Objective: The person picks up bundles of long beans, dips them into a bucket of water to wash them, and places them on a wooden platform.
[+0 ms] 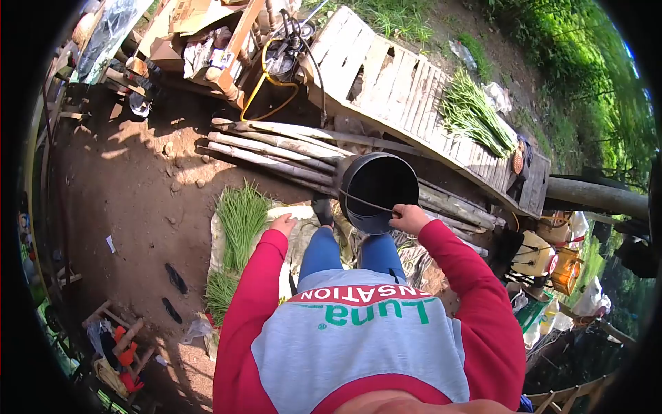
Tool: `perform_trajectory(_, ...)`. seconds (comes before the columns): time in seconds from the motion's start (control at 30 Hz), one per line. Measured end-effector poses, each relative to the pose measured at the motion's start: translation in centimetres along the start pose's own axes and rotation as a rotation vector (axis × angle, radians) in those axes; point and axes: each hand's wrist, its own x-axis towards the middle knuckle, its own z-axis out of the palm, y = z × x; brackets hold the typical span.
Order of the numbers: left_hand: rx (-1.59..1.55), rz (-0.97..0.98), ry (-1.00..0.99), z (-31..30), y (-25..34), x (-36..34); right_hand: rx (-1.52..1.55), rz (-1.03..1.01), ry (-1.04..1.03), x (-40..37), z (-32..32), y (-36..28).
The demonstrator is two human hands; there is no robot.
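Note:
My right hand (410, 218) is closed round the thin wire handle of a black bucket (378, 222). The bucket hangs tilted in front of my legs, its dark mouth towards me, and I cannot make out anything inside. My left hand (283, 224) is held out with nothing in it, fingers partly extended, above the edge of a pale sack sheet (281, 212). Beside that hand, a bundle of long green beans (241, 221) lies on the sheet, with a second bean bundle (221, 293) nearer my body.
Bamboo poles (276, 148) run behind the bucket. Beyond them stands a slatted bamboo bench (386, 76) with more long beans (476, 114). Yellow jerrycans (534, 254) are at the right. A pair of dark sandals (175, 278) lies on the dirt, near a small wooden frame (124, 345).

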Motion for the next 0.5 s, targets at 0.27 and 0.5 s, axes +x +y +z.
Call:
perform_trajectory(0.27,-0.403,-0.322,-0.131,1.3,9.3,5.1,0.026,-0.059,0.030,14.6,-4.7,0.0)
perform_trajectory(0.5,-0.665,-0.471,-0.114,6.6,10.5,5.6,0.000,-0.063,0.017,16.9,-7.1,0.3)
